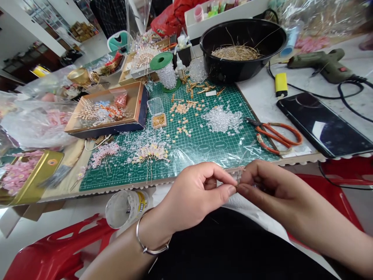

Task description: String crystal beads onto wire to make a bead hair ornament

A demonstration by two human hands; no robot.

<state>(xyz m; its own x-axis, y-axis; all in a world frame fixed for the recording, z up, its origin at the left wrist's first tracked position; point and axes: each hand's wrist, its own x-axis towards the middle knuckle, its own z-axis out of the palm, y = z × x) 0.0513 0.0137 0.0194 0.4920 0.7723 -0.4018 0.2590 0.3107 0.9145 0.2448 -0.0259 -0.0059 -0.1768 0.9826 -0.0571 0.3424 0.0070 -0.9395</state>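
My left hand (201, 190) and my right hand (268, 184) meet just beyond the table's front edge, thumbs and forefingers pinched together fingertip to fingertip. Whatever lies between them is too small and hidden to name; a thin wire-like strand seems to show there. Past my hands is a green cutting mat (186, 151) with a heap of clear beads (223, 118), some peach flower-shaped beads (182, 108) and a small clear box of gold beads (159, 120). A beaded hair comb (150, 153) with yellow and pink flowers rests on the mat, left of my left hand. Beside it is a pink beaded piece (105, 151).
Orange-handled pliers (276, 136), a black phone (326, 122), a yellow lighter (281, 84) and a glue gun (320, 64) lie at the right. Behind stand a black basin (241, 68) and a green spool (164, 72). A cardboard box (107, 124) of beaded pieces sits left.
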